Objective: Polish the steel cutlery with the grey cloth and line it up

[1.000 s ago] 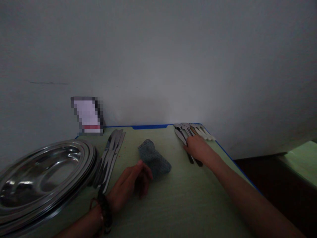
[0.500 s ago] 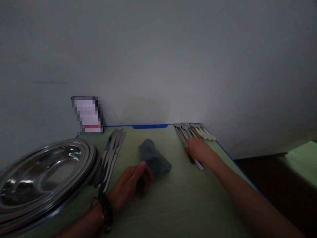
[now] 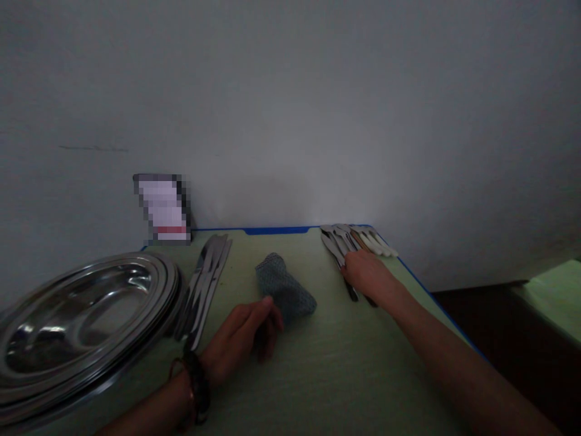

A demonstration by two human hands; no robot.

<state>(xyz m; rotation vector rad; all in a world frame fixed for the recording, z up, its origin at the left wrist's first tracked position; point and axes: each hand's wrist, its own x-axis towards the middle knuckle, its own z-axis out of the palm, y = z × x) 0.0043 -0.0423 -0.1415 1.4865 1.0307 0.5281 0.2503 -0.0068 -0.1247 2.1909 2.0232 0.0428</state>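
Note:
My right hand (image 3: 368,276) lies over a row of several spoons (image 3: 349,237) at the far right of the pale green table (image 3: 327,363), fingers curled down onto their handles; whether it grips one is hidden. My left hand (image 3: 242,335) rests on the table with its fingers loosely curled, thumb tip touching the near end of a blue-grey mesh cloth (image 3: 284,288) bunched up in the middle. A dark band sits on my left wrist.
A stack of shiny steel compartment plates (image 3: 77,315) fills the near left. Several table knives (image 3: 204,284) lie in a row beside it. A small blurred card (image 3: 162,208) leans on the white wall. The table's blue edge runs along the right, with a dark gap beyond.
My right hand shifted slightly on the spoons; the light handle seen beneath it half a second ago is covered again. My left hand barely moved.

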